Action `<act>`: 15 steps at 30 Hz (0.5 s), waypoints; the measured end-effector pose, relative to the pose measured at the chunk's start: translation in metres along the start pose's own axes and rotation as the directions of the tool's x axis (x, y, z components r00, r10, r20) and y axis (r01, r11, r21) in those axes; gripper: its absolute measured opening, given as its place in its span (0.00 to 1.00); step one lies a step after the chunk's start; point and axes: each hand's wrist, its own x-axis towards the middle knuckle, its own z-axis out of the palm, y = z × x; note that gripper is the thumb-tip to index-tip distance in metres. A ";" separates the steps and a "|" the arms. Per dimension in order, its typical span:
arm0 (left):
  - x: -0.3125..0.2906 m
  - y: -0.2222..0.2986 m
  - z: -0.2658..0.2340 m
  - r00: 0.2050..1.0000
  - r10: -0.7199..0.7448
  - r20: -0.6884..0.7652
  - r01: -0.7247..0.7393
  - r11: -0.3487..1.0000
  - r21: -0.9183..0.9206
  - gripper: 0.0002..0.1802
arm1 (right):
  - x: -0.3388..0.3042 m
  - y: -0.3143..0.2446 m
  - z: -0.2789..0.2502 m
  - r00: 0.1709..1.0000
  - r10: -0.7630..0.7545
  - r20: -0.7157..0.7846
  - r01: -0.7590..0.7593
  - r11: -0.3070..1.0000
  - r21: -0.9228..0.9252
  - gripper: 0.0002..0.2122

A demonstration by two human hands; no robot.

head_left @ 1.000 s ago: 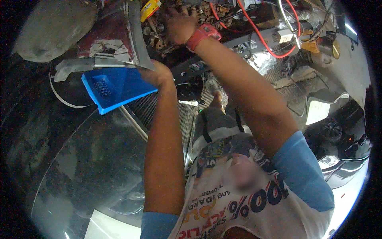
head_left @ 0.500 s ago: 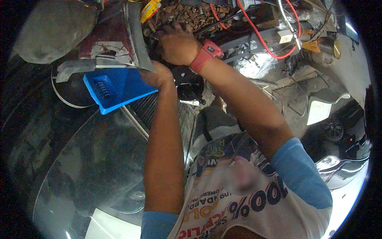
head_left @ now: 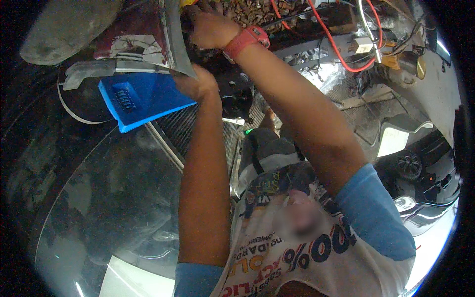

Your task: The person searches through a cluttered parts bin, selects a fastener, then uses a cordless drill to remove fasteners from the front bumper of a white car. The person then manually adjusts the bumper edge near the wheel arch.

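Observation:
My left hand (head_left: 200,84) is at the lower end of a curved grey-edged panel (head_left: 174,39), just beside the right end of a blue plastic tray (head_left: 148,96). The panel hides its fingers, so I cannot tell whether it grips the panel or the tray. My right hand (head_left: 213,28), with a red watch (head_left: 247,40) on the wrist, reaches past the panel toward a heap of small brown pieces (head_left: 252,14). Its fingers look spread at the top edge of the view, their tips partly cut off. Beside them, a bit of something yellow (head_left: 187,2) shows.
Red cables (head_left: 330,42) loop at the upper right above crumpled clear plastic (head_left: 316,64). A hand-saw-like grey handle (head_left: 81,74) lies left of the blue tray. A dark glass pane (head_left: 109,198) fills the lower left. A white paper (head_left: 393,141) is at the right.
The right hand has moved up toward the top edge of the view. The panel, blue tray and left hand sit slightly higher in view, as the whole picture has shifted.

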 end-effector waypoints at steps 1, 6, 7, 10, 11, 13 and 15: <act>0.001 -0.001 0.002 0.999 0.032 -0.007 -0.032 0.999 -0.011 0.21 | -0.003 -0.002 0.005 0.991 0.002 -0.131 0.000 1.000 0.015 0.38; 0.001 -0.013 0.006 0.998 0.035 -0.057 -0.032 0.998 0.062 0.21 | -0.021 0.003 -0.009 0.996 -0.077 -0.034 0.083 0.966 0.245 0.38; 0.002 -0.012 0.005 0.997 0.071 -0.041 -0.067 0.993 0.099 0.21 | -0.024 0.001 -0.012 0.993 -0.121 -0.012 0.121 0.975 0.188 0.38; 0.001 -0.001 0.003 0.999 -0.032 -0.032 0.030 0.998 -0.060 0.21 | -0.027 0.002 -0.024 0.981 -0.192 -0.004 0.190 0.972 0.139 0.37; 0.001 0.001 0.002 0.998 -0.053 -0.028 0.052 0.998 -0.025 0.21 | -0.029 0.001 -0.028 0.977 -0.212 -0.008 0.211 0.967 0.146 0.36; 0.003 -0.001 0.002 0.994 -0.109 -0.017 0.109 0.993 0.046 0.21 | -0.046 -0.007 -0.039 0.987 -0.135 -0.086 0.145 0.983 0.112 0.35; 0.002 -0.005 0.002 0.992 -0.122 -0.029 0.123 0.992 0.033 0.21 | -0.059 -0.002 -0.048 0.994 -0.053 -0.098 0.068 0.985 0.156 0.34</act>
